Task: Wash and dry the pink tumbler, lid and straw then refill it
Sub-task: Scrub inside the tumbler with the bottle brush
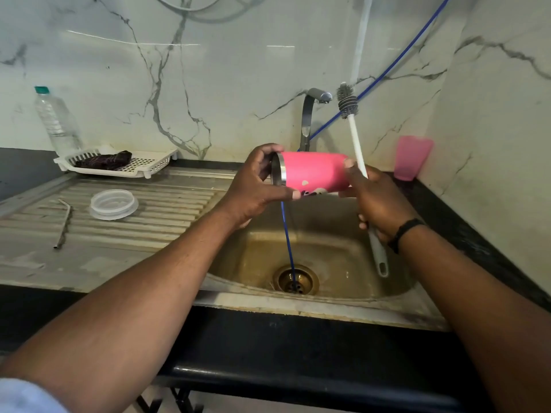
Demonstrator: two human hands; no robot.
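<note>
Behind the left hand (pixel 253 186), the pink tumbler (pixel 313 174) mouth is half hidden.

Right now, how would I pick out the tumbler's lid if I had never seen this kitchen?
Start at the steel sink and look left onto its ribbed draining board. The lid lies flat there, a round clear plastic disc. A thin metal straw lies just left of it, and a white slotted tray stands behind.

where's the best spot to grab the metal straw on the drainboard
Pinch the straw at mid-shaft, coming straight down from above. It lies flat along the ridged drainboard, clear of the lid, so the long straight section gives the surest grip; the bent top end is short and angled.
</note>
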